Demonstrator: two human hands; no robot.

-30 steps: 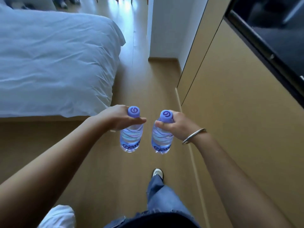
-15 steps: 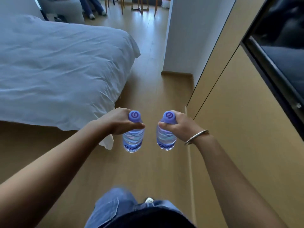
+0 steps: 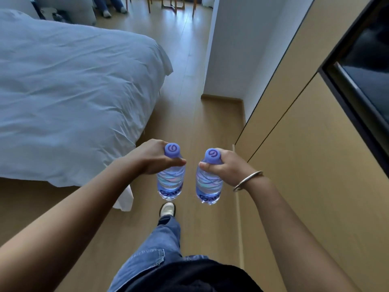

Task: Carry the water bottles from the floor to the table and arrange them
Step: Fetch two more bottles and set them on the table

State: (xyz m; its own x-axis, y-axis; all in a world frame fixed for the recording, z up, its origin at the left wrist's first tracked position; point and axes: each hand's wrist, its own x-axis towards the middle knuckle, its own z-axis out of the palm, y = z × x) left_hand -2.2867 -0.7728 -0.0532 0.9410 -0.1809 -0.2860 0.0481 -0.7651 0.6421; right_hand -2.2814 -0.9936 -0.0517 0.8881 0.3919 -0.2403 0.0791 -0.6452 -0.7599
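A bed (image 3: 69,98) with a rumpled white cover fills the left side, its corner hanging down toward the wooden floor (image 3: 189,114). Along the right side runs a tan wall of cabinet panels (image 3: 305,144), with a dark screen (image 3: 366,66) set into it near the top right corner. Between the bed and the cabinet the floor forms a narrow lane leading ahead. A white wall corner (image 3: 229,51) juts into that lane on the right, narrowing it further on. Past the bed, at the top edge, chair legs (image 3: 172,3) and the feet of another person (image 3: 111,9) show on the floor.

Both arms reach forward over the lane, forearms bare. The left hand (image 3: 151,159) grips the left bottle (image 3: 171,180) by its neck, fingers wrapped under the purple cap and thumb laid across the front. The right hand (image 3: 225,167) holds the right bottle (image 3: 208,186) the same way, fingers curled round the neck just under the cap. A silver bangle (image 3: 248,181) sits on the right wrist. Both bottles hang upright from the hands, caps up, clear bodies with a blue label low down. They are just beside each other, not touching, and well above the floor.

Below the bottles a leg in blue jeans (image 3: 166,239) steps forward, with a pale shoe (image 3: 167,209) planted on the floor right under the left bottle. A dark top (image 3: 189,279) shows at the bottom edge.
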